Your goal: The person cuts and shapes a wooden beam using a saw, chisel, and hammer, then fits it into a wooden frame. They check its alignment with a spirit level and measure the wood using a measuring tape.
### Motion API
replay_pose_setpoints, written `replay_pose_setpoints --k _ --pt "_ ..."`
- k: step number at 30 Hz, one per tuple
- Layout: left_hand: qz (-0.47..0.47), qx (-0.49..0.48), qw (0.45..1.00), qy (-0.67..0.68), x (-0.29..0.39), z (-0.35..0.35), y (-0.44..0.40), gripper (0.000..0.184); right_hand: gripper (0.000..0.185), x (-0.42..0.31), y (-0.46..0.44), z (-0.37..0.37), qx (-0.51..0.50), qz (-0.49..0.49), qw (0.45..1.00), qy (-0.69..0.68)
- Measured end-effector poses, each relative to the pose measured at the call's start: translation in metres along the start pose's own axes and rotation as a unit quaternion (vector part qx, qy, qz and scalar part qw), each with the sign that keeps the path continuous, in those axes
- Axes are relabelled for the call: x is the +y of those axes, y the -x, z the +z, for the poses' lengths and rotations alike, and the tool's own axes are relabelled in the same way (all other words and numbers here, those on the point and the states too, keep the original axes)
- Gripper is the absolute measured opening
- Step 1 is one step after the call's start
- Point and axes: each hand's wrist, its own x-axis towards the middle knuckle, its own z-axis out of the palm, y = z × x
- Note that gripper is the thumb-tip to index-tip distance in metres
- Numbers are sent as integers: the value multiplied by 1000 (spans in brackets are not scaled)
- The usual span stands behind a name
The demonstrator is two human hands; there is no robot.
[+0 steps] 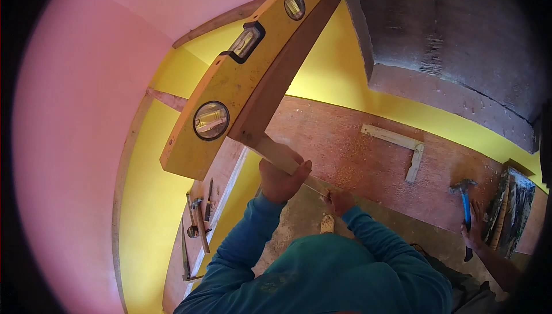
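Observation:
My left hand (280,180) is closed around a pale wooden strip (275,152), thumb across its side. The strip slants from a brown wooden beam (287,67) down toward my right hand (339,201). That hand is lower and further right, its fingers closed at the strip's narrow-looking far end; the grip is partly hidden. Above my hands, a yellow spirit level (241,78) lies along the beam, tilted in this view, with several vials showing. The strip's upper end meets the beam's near end.
A wooden L-shaped square (397,139) lies on the dusty reddish board (333,136). At right, another person's hand (475,228) is at the handle of a blue hammer (466,205). A wood-handled hammer (201,228) and a tape measure (192,231) lie on the left ledge.

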Motion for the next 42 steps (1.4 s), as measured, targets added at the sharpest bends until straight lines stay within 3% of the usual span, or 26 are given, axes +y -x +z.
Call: replay_pose_setpoints --k 5,21,24,32,35,38,42 --pt "13 -4 1000 -18 -2 -1 1 32 29 4 1 9 12 -21 1000 6" --pt "16 -40 998 -49 -3 -4 1 33 27 10 0 11 21 -9 1000 -6" --pt "-3 -70 997 15 4 -5 -3 34 29 7 1 5 31 -24 999 -6" --pt "16 -38 999 -16 4 -3 -3 29 30 -2 3 -7 -24 32 999 14" --pt "9 -38 999 -8 2 -8 0 29 34 2 1 -2 -15 -1 1000 -17" --pt "9 -36 999 -11 2 -11 2 29 42 -3 -1 -24 -25 -60 996 62" --pt "9 -34 999 -16 2 -13 3 30 56 -71 -23 -138 84 -146 974 -153"
